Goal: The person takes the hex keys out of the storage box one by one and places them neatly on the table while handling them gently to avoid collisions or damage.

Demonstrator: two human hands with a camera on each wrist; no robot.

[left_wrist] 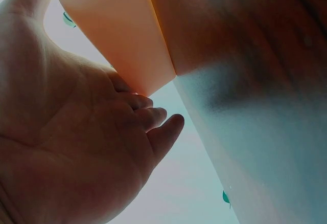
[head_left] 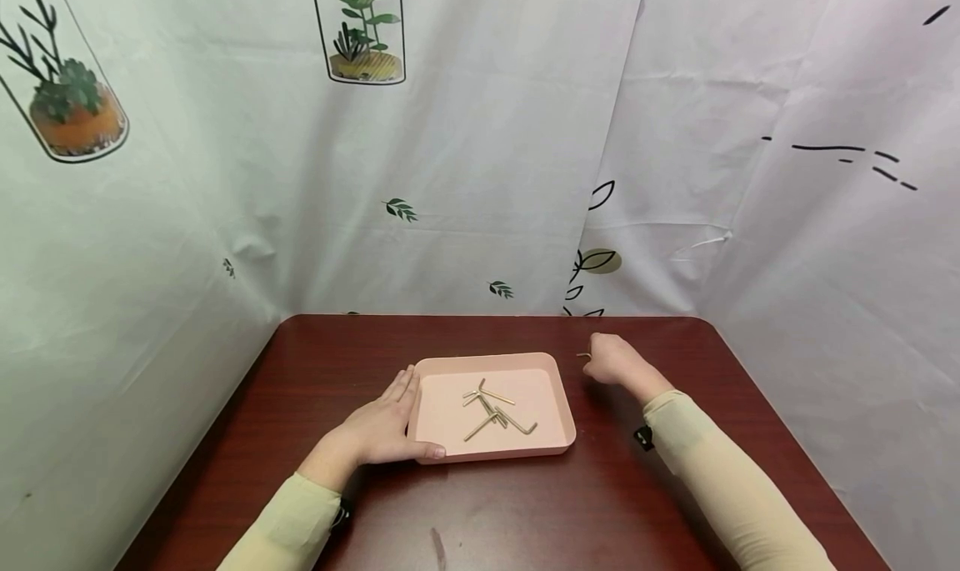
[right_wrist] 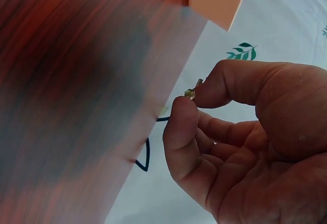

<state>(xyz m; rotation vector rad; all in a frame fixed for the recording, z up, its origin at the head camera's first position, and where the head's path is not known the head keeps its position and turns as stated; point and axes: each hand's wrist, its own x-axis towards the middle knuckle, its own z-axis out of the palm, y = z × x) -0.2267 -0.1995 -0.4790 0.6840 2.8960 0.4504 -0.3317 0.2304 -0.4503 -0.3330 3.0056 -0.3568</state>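
A pink rectangular tray (head_left: 495,452) lies on the table, with several brass-coloured hex keys (head_left: 517,423) loosely crossed inside it. My left hand (head_left: 381,428) rests along the tray's left side, fingers stretched out and the thumb on the near-left corner of the rim. In the left wrist view the palm faces the tray wall (left_wrist: 122,35). Beyond the tray's right side, my right hand (head_left: 617,361) pinches one hex key (right_wrist: 189,94) between thumb and index finger. Its six-sided end shows in the right wrist view; most of the key is hidden by the fingers.
The dark red-brown wooden table (head_left: 487,521) extends around the tray, its far edge meeting a white printed cloth (head_left: 465,162). More of this cloth hangs at the left and right. A dark smudge (head_left: 438,548) marks the tabletop near the front.
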